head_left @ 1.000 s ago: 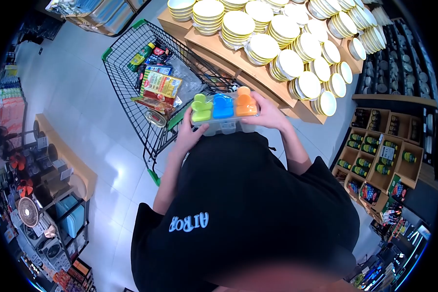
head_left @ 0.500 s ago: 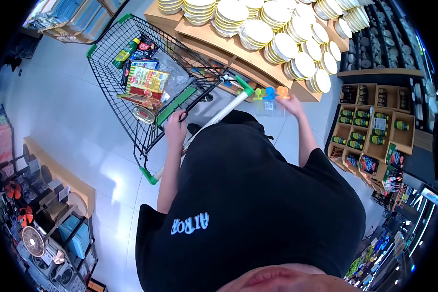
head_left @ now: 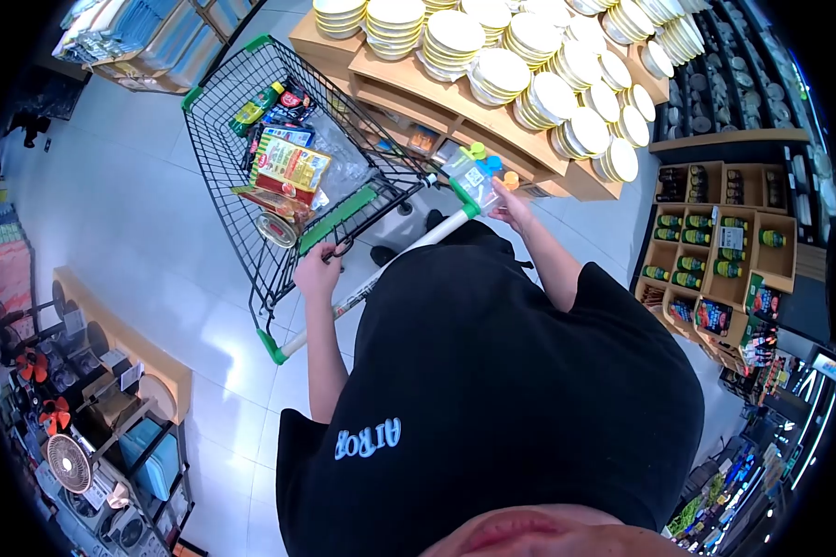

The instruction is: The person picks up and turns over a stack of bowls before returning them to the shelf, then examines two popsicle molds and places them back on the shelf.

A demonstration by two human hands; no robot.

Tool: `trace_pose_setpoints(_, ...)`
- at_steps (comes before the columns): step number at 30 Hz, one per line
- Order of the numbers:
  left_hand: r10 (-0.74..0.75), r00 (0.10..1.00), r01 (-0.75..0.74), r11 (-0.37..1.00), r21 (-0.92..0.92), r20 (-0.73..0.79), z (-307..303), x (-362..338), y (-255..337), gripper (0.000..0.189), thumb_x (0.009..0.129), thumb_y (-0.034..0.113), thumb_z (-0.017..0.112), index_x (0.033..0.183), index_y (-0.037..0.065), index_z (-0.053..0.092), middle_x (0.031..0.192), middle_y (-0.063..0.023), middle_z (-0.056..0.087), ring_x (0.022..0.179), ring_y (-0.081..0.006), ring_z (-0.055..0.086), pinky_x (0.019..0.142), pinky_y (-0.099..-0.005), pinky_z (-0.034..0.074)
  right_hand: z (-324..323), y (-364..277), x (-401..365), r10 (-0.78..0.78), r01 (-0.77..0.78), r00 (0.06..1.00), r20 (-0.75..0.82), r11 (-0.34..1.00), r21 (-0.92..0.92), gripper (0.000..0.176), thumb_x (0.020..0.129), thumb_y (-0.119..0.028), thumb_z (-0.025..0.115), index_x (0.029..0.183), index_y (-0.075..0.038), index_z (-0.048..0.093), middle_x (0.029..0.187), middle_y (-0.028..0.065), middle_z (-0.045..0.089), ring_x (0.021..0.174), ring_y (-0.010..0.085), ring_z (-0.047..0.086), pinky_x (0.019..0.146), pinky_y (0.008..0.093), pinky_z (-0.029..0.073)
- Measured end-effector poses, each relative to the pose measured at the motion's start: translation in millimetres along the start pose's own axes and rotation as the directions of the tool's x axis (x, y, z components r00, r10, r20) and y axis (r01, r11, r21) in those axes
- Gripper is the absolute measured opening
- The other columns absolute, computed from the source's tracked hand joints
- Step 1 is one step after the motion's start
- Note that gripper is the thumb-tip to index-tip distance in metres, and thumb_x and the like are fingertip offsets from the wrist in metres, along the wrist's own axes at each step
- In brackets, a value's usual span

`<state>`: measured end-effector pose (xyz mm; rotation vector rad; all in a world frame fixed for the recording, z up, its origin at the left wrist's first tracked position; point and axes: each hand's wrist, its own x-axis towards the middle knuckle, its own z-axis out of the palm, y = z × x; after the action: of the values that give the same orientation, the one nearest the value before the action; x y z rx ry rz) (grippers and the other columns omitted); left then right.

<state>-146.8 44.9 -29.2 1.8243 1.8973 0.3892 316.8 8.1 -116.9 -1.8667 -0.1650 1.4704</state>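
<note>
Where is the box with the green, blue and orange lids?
Upper middle of the head view: the right hand holds the box over the right handle end of the shopping cart, in front of the wooden plate shelf.

Stacked cream plates [head_left: 502,70] on wooden display shelf [head_left: 416,93]. Green bottles [head_left: 706,251] in crates right of shelf. Fans [head_left: 65,461] far below-left of shelf.
</note>
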Motion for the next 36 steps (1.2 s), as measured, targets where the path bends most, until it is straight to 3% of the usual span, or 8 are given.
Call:
trace_pose_setpoints(2, 0.016, 1.0, -0.016, 1.0, -0.002, 0.012, -5.6, -2.6, -7.3, 0.025, 0.078, 0.041, 0.072, 0.088, 0.018, 0.07, 0.077, -0.0011, 0.07, 0.07, -0.0213, 0.067, 0.06, -0.032, 0.049, 22.4, -4.4, 5.5, -0.026, 0.027, 0.998, 0.062, 0.999, -0.019, 0.06, 0.079, -0.053, 0.069, 0.12, -0.012, 0.054, 0.105, 0.0047, 0.058, 0.07, 0.0134, 0.056, 0.071, 0.0306, 0.058)
trace_pose_setpoints(3, 0.039, 0.999, -0.039, 0.999, -0.016, -0.004, -5.7, -4.3, -12.7, 0.019, 0.076, 0.035, 0.073, 0.084, 0.018, 0.069, 0.078, -0.0001, 0.07, 0.067, -0.0198, 0.066, 0.058, -0.032, 0.048, 35.7, -8.4, 6.1, -0.019, 0.021, 0.997, 0.078, 0.999, -0.024, 0.059, 0.08, -0.051, 0.069, 0.121, -0.012, 0.054, 0.105, 0.0049, 0.057, 0.071, 0.0138, 0.056, 0.071, 0.0303, 0.058)
trace_pose_setpoints(7, -0.009, 0.998, 0.01, 1.0, -0.011, 0.06, -19.7, -8.9, -20.5, 0.022, 0.078, 0.038, 0.071, 0.085, 0.018, 0.07, 0.077, -0.0018, 0.07, 0.068, -0.0201, 0.067, 0.059, -0.0316, 0.048, 83.1, -16.4, 17.5, -0.035, 0.032, 0.99, 0.138, 0.999, 0.023, 0.056, 0.081, -0.044, 0.071, 0.122, -0.011, 0.051, 0.107, 0.0073, 0.059, 0.075, 0.0175, 0.06, 0.071, 0.0303, 0.057)
trace_pose_setpoints(14, 0.007, 0.999, -0.009, 0.999, 0.037, 0.053, -28.0, -9.1, -31.4, 0.026, 0.079, 0.042, 0.071, 0.086, 0.017, 0.07, 0.075, -0.0025, 0.069, 0.069, -0.0209, 0.067, 0.06, -0.0314, 0.049, 92.9, 4.7, 24.1, 0.038, -0.142, 0.952, 0.304, 0.934, 0.327, 0.056, 0.083, -0.044, 0.068, 0.124, -0.009, 0.05, 0.115, 0.0134, 0.059, 0.09, 0.0251, 0.062, 0.08, 0.0338, 0.055)
trace_pose_setpoints(19, 0.008, 0.999, -0.008, 1.0, 0.004, 0.046, -28.4, -2.4, -34.4, 0.026, 0.078, 0.042, 0.071, 0.087, 0.018, 0.07, 0.076, -0.0027, 0.069, 0.07, -0.0216, 0.067, 0.06, -0.0316, 0.048, 55.1, 29.4, -0.8, 0.014, -0.035, 0.999, 0.04, 0.807, 0.589, 0.057, 0.082, -0.045, 0.068, 0.123, -0.009, 0.05, 0.111, 0.0131, 0.055, 0.085, 0.0247, 0.06, 0.079, 0.0397, 0.058)
trace_pose_setpoints(26, -0.012, 0.998, 0.008, 0.997, 0.082, 0.056, -29.0, 4.1, -32.7, 0.025, 0.08, 0.043, 0.069, 0.086, 0.019, 0.07, 0.075, -0.0029, 0.069, 0.069, -0.0227, 0.066, 0.06, -0.0333, 0.048, -17.9, 27.1, 79.0, 0.0, 0.031, 0.999, -0.045, 0.728, 0.685, 0.056, 0.083, -0.043, 0.068, 0.123, -0.008, 0.05, 0.114, 0.0129, 0.054, 0.087, 0.0268, 0.06, 0.08, 0.0389, 0.057)
trace_pose_setpoints(35, 0.037, 0.999, -0.039, 0.996, 0.081, 0.023, -29.8, 3.0, -33.2, 0.026, 0.08, 0.043, 0.069, 0.085, 0.018, 0.07, 0.071, -0.0027, 0.068, 0.067, -0.023, 0.066, 0.058, -0.033, 0.047, -15.7, 40.9, 109.0, -0.143, 0.139, 0.987, -0.069, 0.563, 0.815, 0.062, 0.084, -0.036, 0.07, 0.131, -0.007, 0.041, 0.126, 0.0247, 0.044, 0.097, 0.034, 0.059, 0.085, 0.0426, 0.054)
trace_pose_setpoints(36, 0.04, 0.999, -0.042, 0.996, 0.085, 0.024, -28.9, 3.3, -34.7, 0.027, 0.08, 0.044, 0.069, 0.084, 0.018, 0.07, 0.071, -0.0028, 0.068, 0.067, -0.0229, 0.066, 0.058, -0.0329, 0.047, -14.5, 36.0, 103.3, -0.09, 0.136, 0.991, -0.103, 0.612, 0.779, 0.064, 0.083, -0.037, 0.071, 0.131, -0.007, 0.041, 0.125, 0.0245, 0.044, 0.097, 0.0335, 0.058, 0.085, 0.0424, 0.054)
